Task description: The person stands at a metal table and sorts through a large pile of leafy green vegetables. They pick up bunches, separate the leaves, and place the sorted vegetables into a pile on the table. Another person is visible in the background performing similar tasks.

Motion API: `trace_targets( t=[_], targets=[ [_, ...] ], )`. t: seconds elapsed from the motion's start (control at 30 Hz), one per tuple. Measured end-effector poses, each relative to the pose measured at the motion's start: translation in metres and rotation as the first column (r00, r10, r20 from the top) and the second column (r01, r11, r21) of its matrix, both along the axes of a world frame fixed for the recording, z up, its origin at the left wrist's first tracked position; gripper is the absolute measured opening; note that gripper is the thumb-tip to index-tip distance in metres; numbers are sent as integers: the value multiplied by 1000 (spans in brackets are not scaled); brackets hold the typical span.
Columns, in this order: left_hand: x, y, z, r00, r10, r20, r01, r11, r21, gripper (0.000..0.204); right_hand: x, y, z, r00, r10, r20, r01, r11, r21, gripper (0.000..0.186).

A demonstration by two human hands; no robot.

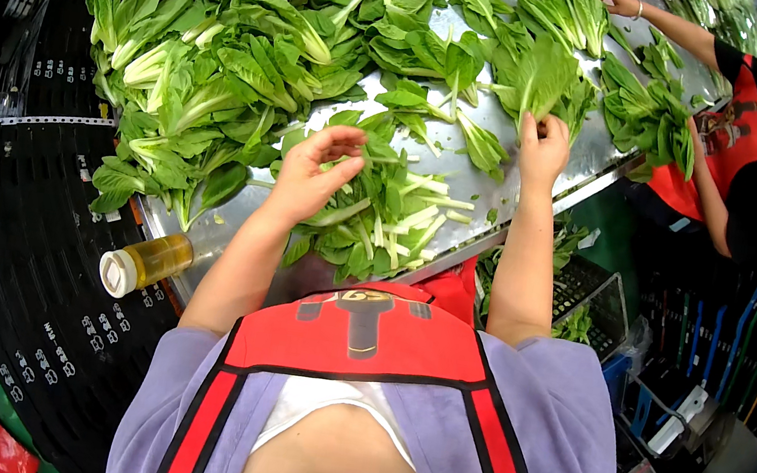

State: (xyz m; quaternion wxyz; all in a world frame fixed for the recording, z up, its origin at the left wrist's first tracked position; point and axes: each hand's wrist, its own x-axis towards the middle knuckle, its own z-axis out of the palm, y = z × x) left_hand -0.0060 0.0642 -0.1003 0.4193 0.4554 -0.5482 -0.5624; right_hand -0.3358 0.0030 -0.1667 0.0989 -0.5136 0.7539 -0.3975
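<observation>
Between the thumb and fingers of my right hand, a broad green leaf is pinched, pointing away from me over the metal table. My left hand is empty, its fingers curved with the thumb apart, beside a loose pile of leaves with pale cut stems. A small leafy head lies between my hands. Beyond them, a large heap of leafy greens covers the table's left and far side.
A jar of yellow liquid with a white lid stands by the table's left corner, next to stacked black crates. At the right, a co-worker in a red apron reaches over the greens. A dark basket sits below the table edge.
</observation>
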Motion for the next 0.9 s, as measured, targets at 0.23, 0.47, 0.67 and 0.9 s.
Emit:
trace_targets(
  t=[0.23,0.47,0.67,0.9],
  targets=[
    [-36,2,18,926,-2,-378,172,893,415,39,106,52,74,-145,197,970,-312,921,-234,19],
    [-35,7,24,766,99,-636,217,890,401,28,147,82,80,-2,168,986,-593,794,-137,29],
    [-35,8,4,759,332,-559,-5,863,505,26,160,91,70,554,464,691,-470,860,-201,21],
    [-28,10,10,709,182,-681,206,870,448,28,158,88,63,165,320,933,-480,852,-208,11]
  ],
)
